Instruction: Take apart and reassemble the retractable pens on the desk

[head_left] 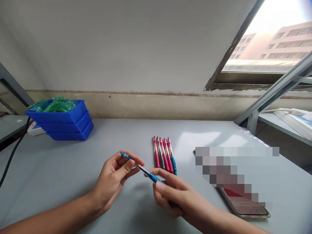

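Note:
A blue pen [144, 169] with a clear middle is held above the table, slanting down to the right. My left hand [114, 178] pinches its upper part between thumb and fingers. On the lower blue grip, my right hand [170, 193] closes its thumb and fingers; the pen's tip end is hidden there. Just beyond my right hand, several pens [164, 156] lie side by side on the table. Most have pink grips, one has a grey and black grip, and the rightmost has a blue-green grip with a red top.
Stacked blue bins [68, 125] with green plastic wrapping [60, 105] stand at the back left, by a white power strip [35, 129]. A phone [246, 204], partly blurred out, lies on the grey table [117, 133] at right. Metal frames flank both sides.

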